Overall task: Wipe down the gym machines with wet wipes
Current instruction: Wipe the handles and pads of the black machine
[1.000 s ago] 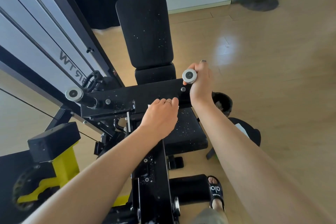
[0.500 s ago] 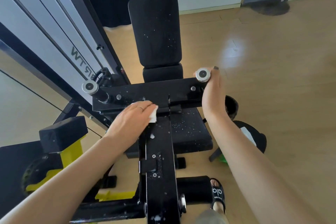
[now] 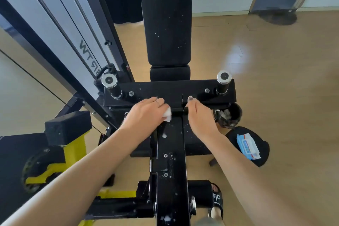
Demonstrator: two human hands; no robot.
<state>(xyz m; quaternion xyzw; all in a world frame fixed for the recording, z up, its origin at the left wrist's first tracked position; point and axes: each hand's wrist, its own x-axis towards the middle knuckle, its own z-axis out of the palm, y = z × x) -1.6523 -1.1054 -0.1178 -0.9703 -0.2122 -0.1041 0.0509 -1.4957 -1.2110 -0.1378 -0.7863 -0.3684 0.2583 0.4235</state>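
A black gym machine fills the middle of the head view: a crossbar (image 3: 168,90) with two chrome-capped handles (image 3: 224,77), a central arm (image 3: 170,152) speckled with white spots, and a padded backrest (image 3: 167,29). My left hand (image 3: 145,113) holds a folded white wet wipe (image 3: 167,114) against the left side of the arm, just below the crossbar. My right hand (image 3: 200,117) rests on the right side of the same joint, thumb pointing up at the crossbar, fingers hidden behind the arm.
A pack of wet wipes (image 3: 247,146) lies on a black stool (image 3: 264,152) to the right. A small black bin (image 3: 229,115) with used wipes stands beside it. Yellow and black equipment (image 3: 64,150) sits left, a foot in a sandal (image 3: 216,200) below, wooden floor beyond.
My right hand let go of the right handle and came down to the arm's right side. My left hand slid the wipe along under the crossbar towards the centre.
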